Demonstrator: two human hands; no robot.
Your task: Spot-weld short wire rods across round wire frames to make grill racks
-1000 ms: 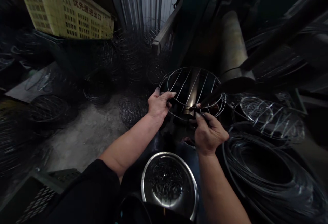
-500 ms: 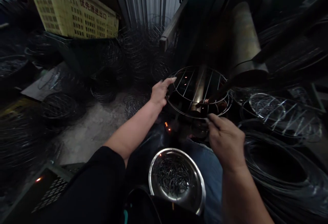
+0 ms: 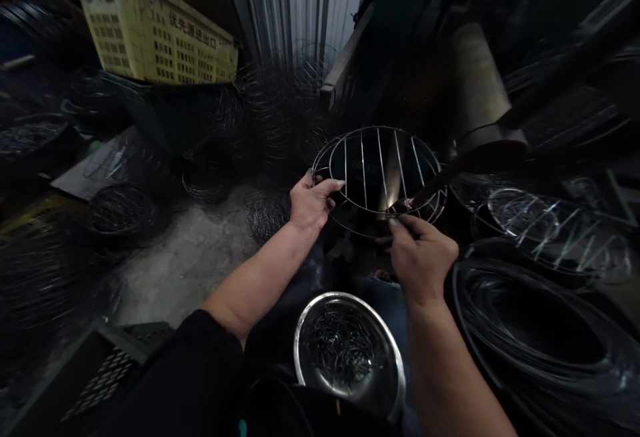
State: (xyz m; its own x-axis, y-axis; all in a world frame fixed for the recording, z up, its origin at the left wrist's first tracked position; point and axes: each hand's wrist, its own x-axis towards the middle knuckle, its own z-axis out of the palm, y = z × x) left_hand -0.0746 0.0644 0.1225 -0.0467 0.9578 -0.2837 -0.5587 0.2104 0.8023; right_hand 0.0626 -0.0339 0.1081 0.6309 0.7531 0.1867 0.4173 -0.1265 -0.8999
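Note:
A round wire rack (image 3: 380, 174) with two rings and parallel bars sits on a welding machine's metal bar (image 3: 395, 187) in front of me. My left hand (image 3: 311, 202) is closed on the rack's left rim. At the rack's near rim, my right hand (image 3: 423, 257) is pinched shut, thumb and fingers pressed on the wire close to the dark electrode arm (image 3: 450, 167). Whether a small wire piece is in the pinch is hidden.
A steel bowl (image 3: 349, 352) of short wire pieces rests on my lap. Coils of dark wire (image 3: 530, 330) lie at right, with a finished rack (image 3: 550, 224) beyond. Stacks of wire racks (image 3: 120, 214) and a yellow sign (image 3: 155, 34) stand at left on the concrete floor.
Sparks seen half a second ago are gone. The rack has been turned, and my left hand went from open fingers on the rim back to gripping it.

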